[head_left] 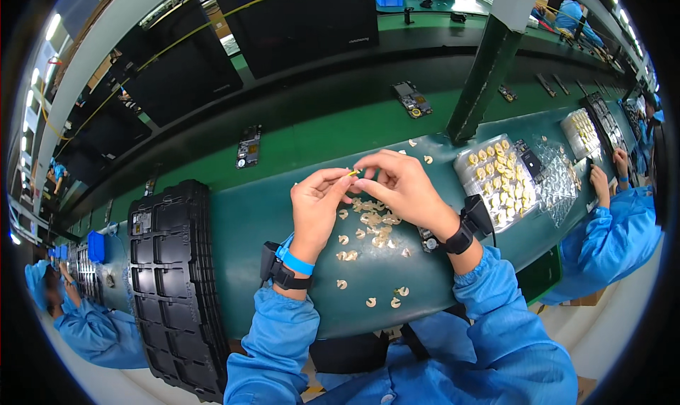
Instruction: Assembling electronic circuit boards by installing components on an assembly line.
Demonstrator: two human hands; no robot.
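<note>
Above the green table mat, my left hand (315,201) and my right hand (405,190) meet with fingertips pinched on a small yellow piece (353,172). Fingers cover most of it, so its full shape is hidden. Below them lies a loose pile of small cream-coloured round pieces with notches (382,229), and several more are scattered toward the near edge. A circuit board (428,241) sits partly hidden behind my right wrist. To the right, a clear plastic tray (504,219) carries rows of yellow round parts.
A tall stack of black trays (166,277) stands at the left. Circuit boards (248,147) lie along the green conveyor belt (319,132) beyond the mat. A green post (478,86) rises near the right tray. Clear empty blister trays (556,185) lie nearby; a co-worker (609,242) sits beyond.
</note>
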